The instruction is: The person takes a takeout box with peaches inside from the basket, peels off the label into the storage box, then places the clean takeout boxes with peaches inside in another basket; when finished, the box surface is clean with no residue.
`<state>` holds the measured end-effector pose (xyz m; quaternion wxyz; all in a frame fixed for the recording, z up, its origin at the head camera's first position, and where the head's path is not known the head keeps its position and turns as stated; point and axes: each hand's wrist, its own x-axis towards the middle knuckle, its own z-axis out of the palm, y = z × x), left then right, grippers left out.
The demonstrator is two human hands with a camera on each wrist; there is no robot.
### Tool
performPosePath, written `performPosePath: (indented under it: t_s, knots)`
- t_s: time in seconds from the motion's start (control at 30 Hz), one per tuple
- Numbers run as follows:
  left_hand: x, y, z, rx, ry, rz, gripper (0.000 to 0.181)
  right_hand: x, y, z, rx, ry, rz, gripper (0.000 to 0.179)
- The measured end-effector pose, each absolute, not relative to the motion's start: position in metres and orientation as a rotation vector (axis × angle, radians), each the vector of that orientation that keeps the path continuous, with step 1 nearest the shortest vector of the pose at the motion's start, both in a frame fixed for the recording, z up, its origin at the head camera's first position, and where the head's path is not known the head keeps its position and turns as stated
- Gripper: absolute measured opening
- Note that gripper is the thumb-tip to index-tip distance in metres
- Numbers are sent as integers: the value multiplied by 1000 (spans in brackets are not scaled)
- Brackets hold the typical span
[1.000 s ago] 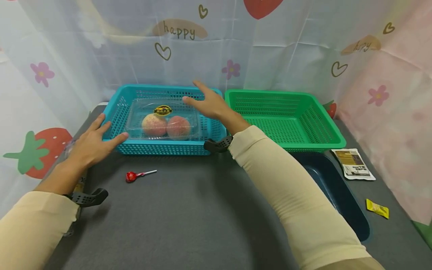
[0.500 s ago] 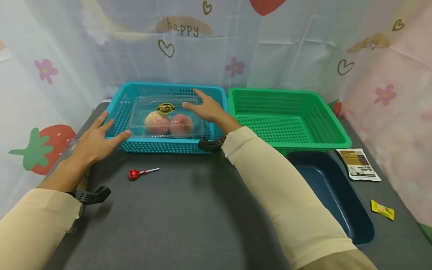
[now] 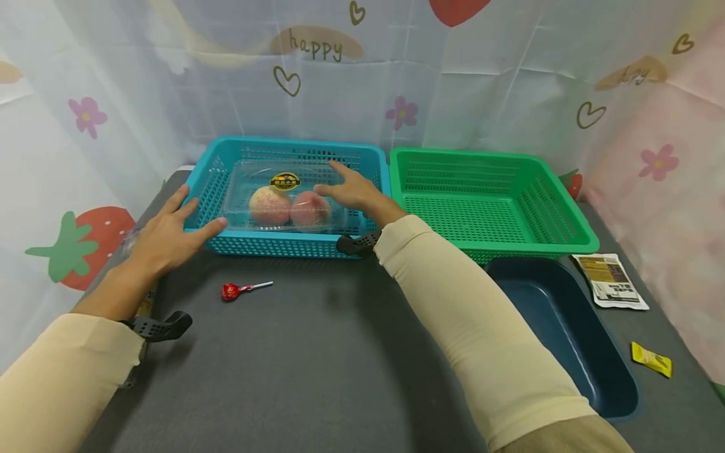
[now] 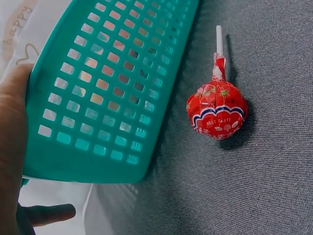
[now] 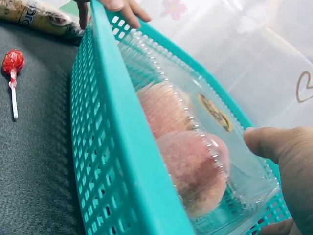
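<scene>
Clear rectangular plastic box of pink peaches sits in blue perforated plastic basket; left hand touching it, right hand over box; fingers spread, empty.

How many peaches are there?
2, side by side in the clear box inside the blue basket: a paler peach at left in the head view, a redder peach at right. No others show.

The turquoise basket, green basket and navy tray are plain-coloured; the peaches show pink and pale yellow, the label black and gold, the lollipop red, the curtain pink-flowered.
</scene>
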<state>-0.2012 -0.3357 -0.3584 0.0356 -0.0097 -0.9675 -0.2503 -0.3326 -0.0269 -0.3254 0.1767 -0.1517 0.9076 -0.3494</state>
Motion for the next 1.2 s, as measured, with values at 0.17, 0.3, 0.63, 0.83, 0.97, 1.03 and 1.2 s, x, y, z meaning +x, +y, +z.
performPosePath:
  t_s: [0.17,0.3,0.63,0.83,0.97,1.03,1.2]
  knots:
    - [-201,-336,-359,-31,-2967,-775,90,-334,-30,-332,-389,2519,-977,74]
    - [-201,-335,-358,-25,-2964,-778,90,-333,-31,-333,-338,2501,-984,72]
    - [-201,-335,-359,-19,-2963,-777,90,-327,-28,-335,-318,2375,-1286,64]
    - [-201,-335,-359,-9,-2966,-777,90,-323,-24,-330,-356,2295,-1467,56]
    - [-200,-335,-360,-11,-2956,-771,89,-320,-20,-326,-342,2247,-1554,56]
    - [-200,-335,-360,-13,-2948,-769,89,-318,-19,-324,-332,2228,-1597,57]
    - [-200,-334,-360,-18,-2938,-766,89,-312,-14,-320,-315,2208,-1704,57]
